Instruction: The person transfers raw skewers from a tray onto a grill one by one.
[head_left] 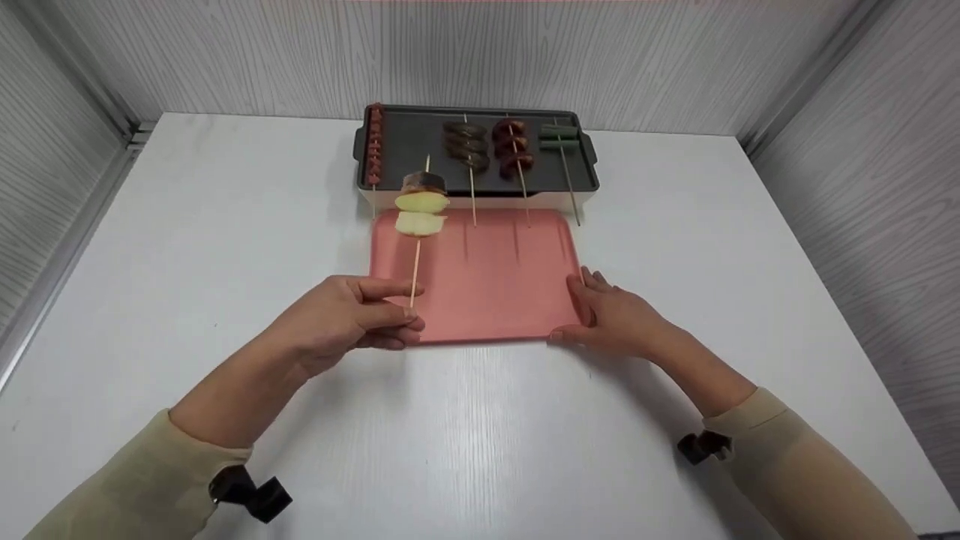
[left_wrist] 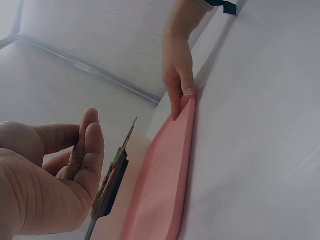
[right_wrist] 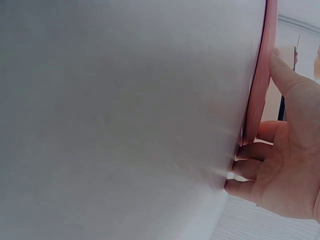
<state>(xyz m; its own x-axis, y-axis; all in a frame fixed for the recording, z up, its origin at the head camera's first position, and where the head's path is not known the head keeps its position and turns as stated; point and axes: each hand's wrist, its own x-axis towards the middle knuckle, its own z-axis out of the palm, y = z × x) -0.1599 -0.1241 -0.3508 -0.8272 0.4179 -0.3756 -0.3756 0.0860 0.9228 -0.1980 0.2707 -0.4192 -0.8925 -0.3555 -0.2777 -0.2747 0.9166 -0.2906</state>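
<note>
My left hand (head_left: 352,315) pinches the bare lower stick of a food skewer (head_left: 421,223) between thumb and fingers. Threaded on it are a brown-skinned piece and pale yellow slices, held above the left part of a pink tray (head_left: 502,292). At the tray's near right corner, my right hand (head_left: 619,319) grips the edge. The right wrist view shows its thumb (right_wrist: 284,72) along the near side and its other fingers round the corner, touching the table. In the left wrist view the held skewer is hidden behind the left hand (left_wrist: 55,175).
Behind the tray stands a black grill plate (head_left: 416,135) on a white base. Several skewers lie across it: a red one (head_left: 375,146), a brown spiral one (head_left: 466,146), a reddish spiral one (head_left: 513,142) and a green one (head_left: 559,136). Walls (head_left: 487,60) enclose the white table (head_left: 240,202).
</note>
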